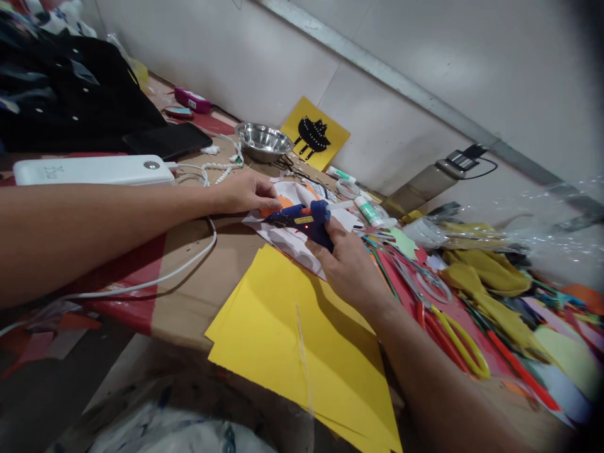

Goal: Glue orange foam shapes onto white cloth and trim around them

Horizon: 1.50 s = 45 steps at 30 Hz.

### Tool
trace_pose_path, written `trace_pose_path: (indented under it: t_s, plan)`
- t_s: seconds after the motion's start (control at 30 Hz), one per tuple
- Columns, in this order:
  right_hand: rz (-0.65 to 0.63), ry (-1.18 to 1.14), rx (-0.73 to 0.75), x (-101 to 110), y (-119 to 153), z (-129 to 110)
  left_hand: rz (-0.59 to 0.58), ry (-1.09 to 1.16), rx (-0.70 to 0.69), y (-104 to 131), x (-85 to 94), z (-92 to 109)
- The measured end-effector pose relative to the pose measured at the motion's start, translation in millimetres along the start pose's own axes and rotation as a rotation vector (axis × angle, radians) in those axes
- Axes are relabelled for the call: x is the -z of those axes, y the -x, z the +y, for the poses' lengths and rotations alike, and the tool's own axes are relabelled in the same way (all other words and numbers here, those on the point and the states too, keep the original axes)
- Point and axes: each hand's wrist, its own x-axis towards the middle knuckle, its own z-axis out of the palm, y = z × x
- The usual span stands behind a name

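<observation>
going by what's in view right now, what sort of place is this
Probably a craft workspace: the right hand holds a blue glue gun, yellow sheets lie stacked nearby, and a yellow card with a black cutout stands by the wall.

Head cam; looks fwd/down, tilted; table (182, 299) close, wall (425, 38) beyond.

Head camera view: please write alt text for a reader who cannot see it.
A person's right hand holds a blue glue gun over a whitish sheet; the left hand is at a small orange piece. Yellow sheets lie nearer, a metal bowl behind.
</observation>
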Motion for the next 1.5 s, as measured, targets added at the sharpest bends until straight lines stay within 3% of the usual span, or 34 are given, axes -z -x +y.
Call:
trace_pose_path:
  t_s: [1.1, 1.5]
  plan:
    - [0.026, -0.008, -0.003, -6.0, -1.7, 1.5, 0.009, -0.039, -0.012, -2.1, -1.1, -4.4]
    - [0.025, 0.024, -0.036, 3.0, 4.5, 8.9, -0.004, -0.004, 0.012, -0.4, -0.3, 0.6]
